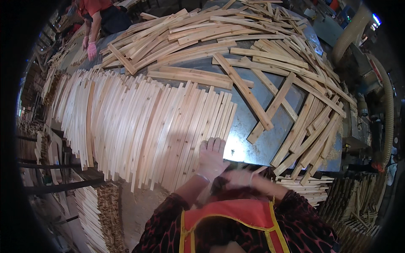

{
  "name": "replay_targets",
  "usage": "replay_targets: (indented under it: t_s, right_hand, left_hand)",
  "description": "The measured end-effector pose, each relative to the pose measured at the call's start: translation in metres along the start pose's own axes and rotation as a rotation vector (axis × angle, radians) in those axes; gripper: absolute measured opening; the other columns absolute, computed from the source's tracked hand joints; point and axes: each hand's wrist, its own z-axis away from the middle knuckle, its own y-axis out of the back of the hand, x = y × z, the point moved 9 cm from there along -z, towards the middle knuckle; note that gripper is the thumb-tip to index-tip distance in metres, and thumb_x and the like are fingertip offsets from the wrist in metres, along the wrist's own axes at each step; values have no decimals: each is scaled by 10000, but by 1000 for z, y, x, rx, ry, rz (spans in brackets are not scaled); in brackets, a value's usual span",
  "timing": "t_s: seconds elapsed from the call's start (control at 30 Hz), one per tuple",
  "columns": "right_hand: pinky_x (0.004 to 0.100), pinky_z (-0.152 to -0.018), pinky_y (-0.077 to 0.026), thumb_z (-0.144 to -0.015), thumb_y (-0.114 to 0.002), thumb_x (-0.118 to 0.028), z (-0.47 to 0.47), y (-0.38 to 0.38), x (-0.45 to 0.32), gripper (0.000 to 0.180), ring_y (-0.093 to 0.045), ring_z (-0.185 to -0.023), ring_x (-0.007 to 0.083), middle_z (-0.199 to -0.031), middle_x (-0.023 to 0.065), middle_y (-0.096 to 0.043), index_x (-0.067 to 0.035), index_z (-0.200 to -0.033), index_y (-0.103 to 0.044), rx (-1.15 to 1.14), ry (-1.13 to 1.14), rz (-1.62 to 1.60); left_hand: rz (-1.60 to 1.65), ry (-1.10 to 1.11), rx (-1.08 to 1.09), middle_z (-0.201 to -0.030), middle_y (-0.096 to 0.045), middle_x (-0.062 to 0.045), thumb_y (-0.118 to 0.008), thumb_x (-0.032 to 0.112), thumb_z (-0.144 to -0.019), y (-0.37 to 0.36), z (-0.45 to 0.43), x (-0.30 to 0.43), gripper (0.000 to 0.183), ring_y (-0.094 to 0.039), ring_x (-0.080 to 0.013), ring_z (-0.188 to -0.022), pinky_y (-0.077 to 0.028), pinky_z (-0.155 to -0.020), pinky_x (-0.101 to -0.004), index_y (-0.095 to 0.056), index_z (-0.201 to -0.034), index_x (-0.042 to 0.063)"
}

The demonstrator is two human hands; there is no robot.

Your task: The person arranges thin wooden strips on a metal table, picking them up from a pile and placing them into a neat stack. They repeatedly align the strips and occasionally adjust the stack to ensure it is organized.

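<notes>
My left hand (211,159), in what looks like a thin pale glove, lies flat with fingers extended at the right end of a row of wooden strips (177,126). These strips lie side by side, and their near ends overhang the front edge of the metal tabletop (243,142). Close to my body, just right of my left hand, is my right hand (239,179). It is blurred, so its fingers and anything in them cannot be made out. A loose wooden slat (242,90) slants across the metal to the upper right.
Loose slats (208,30) are heaped across the back and more slats (310,136) along the right. Another person's pink-gloved hand (91,50) is at the far left. Stacked strips (95,215) stand below left. A ribbed hose (387,120) hangs beside machinery on the right.
</notes>
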Motion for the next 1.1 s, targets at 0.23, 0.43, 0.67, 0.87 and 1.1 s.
replay_targets:
  t_s: [0.23, 0.43, 0.67, 0.87, 1.1]
  right_hand:
    - [482, -1037, -538, -824, -790, -277, 64, 295, 86, 593, -636, -1221, 419, -1243, 226, -667, -47, -1331, -584, 1190, -567, 479]
    - [504, -1034, -538, -825, -769, -191, 31, 325, 109, 613, -646, -1201, 432, -1232, 234, -664, -78, -1395, -574, 1069, -454, 269]
    - [528, -1025, -533, -790, -830, -308, -121, 414, 68, 892, -602, -1301, 390, -1386, 222, -603, -158, -1571, -425, 630, -197, 684]
    - [498, -948, -568, -700, -896, -338, -117, 445, 62, 950, -697, -1165, 403, -1242, 212, -715, -145, -1522, -461, 492, -253, 706]
    - [387, -1008, -549, -681, -935, -285, 62, 388, 107, 1126, -705, -1117, 297, -1213, 192, -743, -17, -1628, -387, 439, -235, -79]
  left_hand:
    - [69, -74, 280, -1210, -589, -104, -670, 250, -749, 5, -4, 2, 554, -544, -294, -1163, -410, -1008, -447, -607, -1265, 59]
    - [244, -89, 331, -1230, -602, -116, -693, 239, -718, 11, -7, -10, 568, -559, -300, -1191, -441, -1013, -484, -608, -1251, 62]
    - [285, -79, 318, -1263, -622, -120, -665, 156, -699, 3, -17, -13, 542, -599, -320, -1225, -468, -1027, -488, -657, -1230, 46]
    - [307, -55, 371, -1265, -636, -108, -656, 125, -704, 10, -11, -14, 546, -620, -322, -1198, -492, -993, -489, -655, -1244, 44]
    - [238, -65, 356, -1290, -640, -131, -722, 211, -757, -4, -4, -11, 567, -616, -344, -1215, -482, -1021, -504, -632, -1294, 52]
